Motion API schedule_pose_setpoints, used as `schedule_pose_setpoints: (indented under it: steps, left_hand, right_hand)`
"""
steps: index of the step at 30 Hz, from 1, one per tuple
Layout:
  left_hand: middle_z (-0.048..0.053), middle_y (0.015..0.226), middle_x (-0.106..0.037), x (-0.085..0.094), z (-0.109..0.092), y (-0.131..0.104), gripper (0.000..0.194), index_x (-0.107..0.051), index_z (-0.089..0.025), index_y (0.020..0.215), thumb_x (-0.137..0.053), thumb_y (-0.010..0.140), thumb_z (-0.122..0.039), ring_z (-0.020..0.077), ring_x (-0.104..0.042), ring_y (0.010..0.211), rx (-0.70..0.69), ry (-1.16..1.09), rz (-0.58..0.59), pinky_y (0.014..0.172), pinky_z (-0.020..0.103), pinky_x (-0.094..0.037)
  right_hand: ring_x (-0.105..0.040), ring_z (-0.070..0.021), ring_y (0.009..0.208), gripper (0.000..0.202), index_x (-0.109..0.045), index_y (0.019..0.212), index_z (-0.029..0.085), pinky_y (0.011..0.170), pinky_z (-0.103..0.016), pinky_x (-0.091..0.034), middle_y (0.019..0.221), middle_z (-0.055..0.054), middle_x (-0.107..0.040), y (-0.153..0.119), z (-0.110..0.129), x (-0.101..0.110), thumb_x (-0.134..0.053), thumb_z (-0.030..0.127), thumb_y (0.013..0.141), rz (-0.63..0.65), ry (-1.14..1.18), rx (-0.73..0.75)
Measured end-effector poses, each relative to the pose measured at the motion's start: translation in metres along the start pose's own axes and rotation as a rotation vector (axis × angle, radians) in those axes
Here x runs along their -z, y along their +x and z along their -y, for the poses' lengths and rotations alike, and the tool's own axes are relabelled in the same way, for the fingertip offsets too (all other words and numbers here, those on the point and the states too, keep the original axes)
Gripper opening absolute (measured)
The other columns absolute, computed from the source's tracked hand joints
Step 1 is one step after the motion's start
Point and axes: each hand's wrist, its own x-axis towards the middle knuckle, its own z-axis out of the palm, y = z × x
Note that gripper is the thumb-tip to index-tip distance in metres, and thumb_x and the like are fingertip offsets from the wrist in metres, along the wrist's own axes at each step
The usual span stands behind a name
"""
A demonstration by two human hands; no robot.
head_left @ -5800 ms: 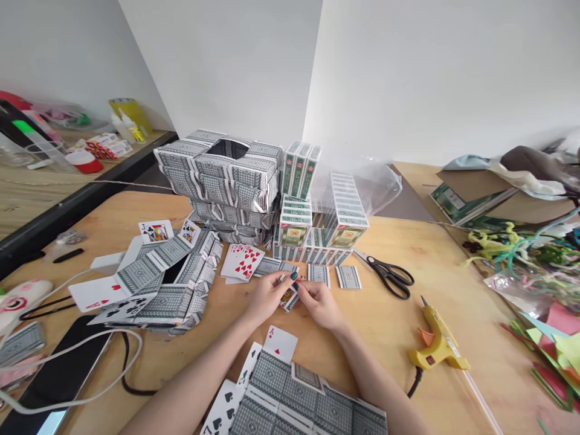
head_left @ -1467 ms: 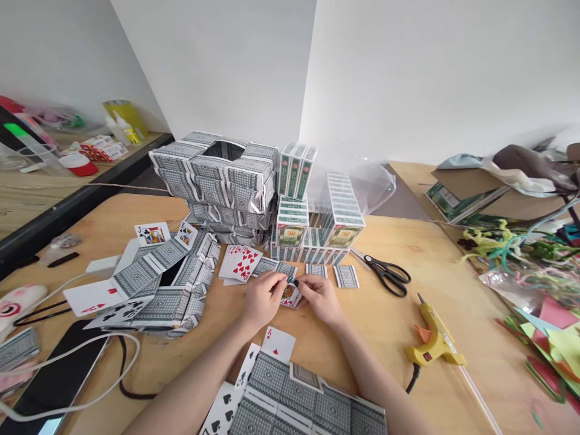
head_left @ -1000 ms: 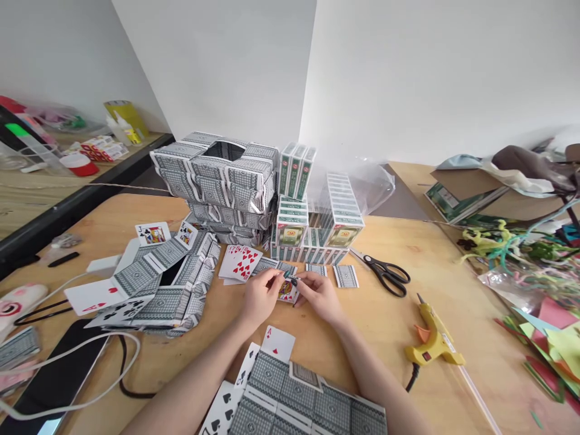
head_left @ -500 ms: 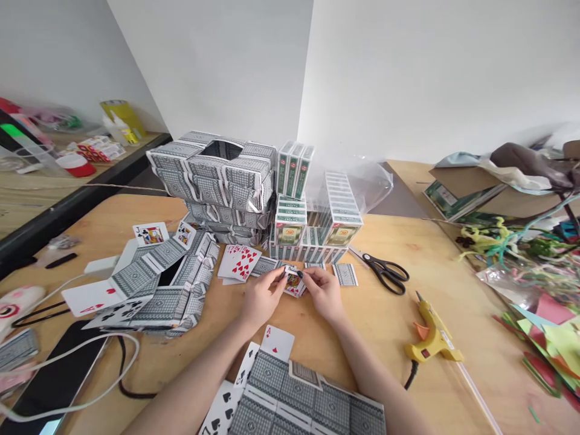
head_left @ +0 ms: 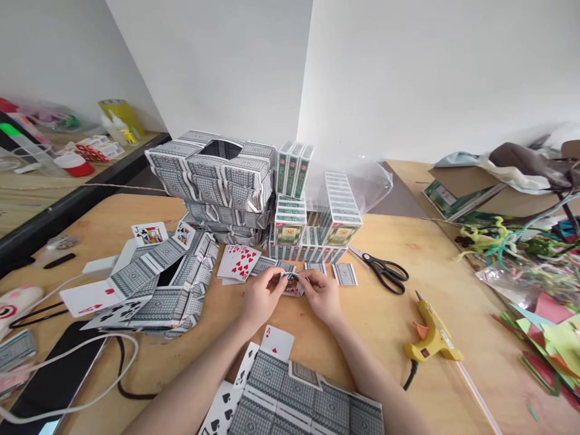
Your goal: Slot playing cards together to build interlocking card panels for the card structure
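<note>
A face card [head_left: 295, 289] with red hearts is pinched between my two hands at the middle of the table. My left hand [head_left: 263, 297] grips its left side and my right hand [head_left: 322, 296] its right side. The card's upper edge looks bent under the fingertips. Loose cards lie just beyond: a fan of red cards [head_left: 238, 263] at the left and a face-down card [head_left: 345, 274] at the right. Between my forearms, nearest me, sits a panel of joined grey cards [head_left: 294, 396], with an ace of diamonds [head_left: 277, 342] at its top edge.
Stacked card-covered boxes [head_left: 212, 175] and green card packs [head_left: 290, 232] stand at the back. Black scissors [head_left: 385, 271] and a yellow glue gun [head_left: 432, 338] lie right. Left are a card-built piece [head_left: 176, 296], cables and a phone [head_left: 54, 374]. Coloured scraps [head_left: 553, 338] fill the right edge.
The card's top edge has tilted and its face shows less. My fingers have shifted slightly, with both hands staying in nearly the same place.
</note>
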Motion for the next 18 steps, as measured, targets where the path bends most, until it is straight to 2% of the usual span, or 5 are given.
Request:
schedule_pose_setpoints:
  steps: [7, 15, 18]
  left_hand:
    - [0.003, 0.081, -0.068, -0.0026, 0.0030, -0.0039, 0.021, -0.062, -0.020, 0.093, -0.049, 0.077, -0.023, 0.0123, -0.062, 0.066, -0.065, 0.047, -0.023, 0.065, 0.022, -0.050]
    - [0.001, 0.065, -0.067, -0.0027, 0.0064, -0.0065, 0.027, -0.062, -0.018, 0.098, -0.047, 0.075, -0.021, 0.0100, -0.057, 0.051, -0.035, 0.129, 0.008, 0.053, 0.019, -0.046]
    - [0.001, 0.067, -0.066, -0.0019, 0.0055, -0.0050, 0.026, -0.060, -0.019, 0.097, -0.045, 0.076, -0.020, 0.0105, -0.058, 0.054, 0.002, 0.082, 0.022, 0.056, 0.020, -0.047]
  right_hand:
    - [-0.056, -0.0159, 0.056, 0.022, -0.064, 0.075, 0.019, 0.052, -0.026, -0.045, 0.069, -0.004, -0.065, 0.0003, 0.0010, 0.0027, -0.050, 0.036, 0.076, -0.047, -0.080, 0.040]
    - [-0.051, -0.0136, 0.050, 0.022, -0.063, 0.073, 0.019, 0.050, -0.024, -0.042, 0.061, -0.002, -0.062, -0.0002, 0.0049, 0.0038, -0.048, 0.034, 0.077, -0.044, -0.095, 0.037]
    - [-0.049, -0.0129, 0.048, 0.024, -0.063, 0.072, 0.019, 0.048, -0.024, -0.040, 0.058, -0.001, -0.059, 0.0005, 0.0041, 0.0034, -0.048, 0.037, 0.077, -0.029, -0.073, 0.008]
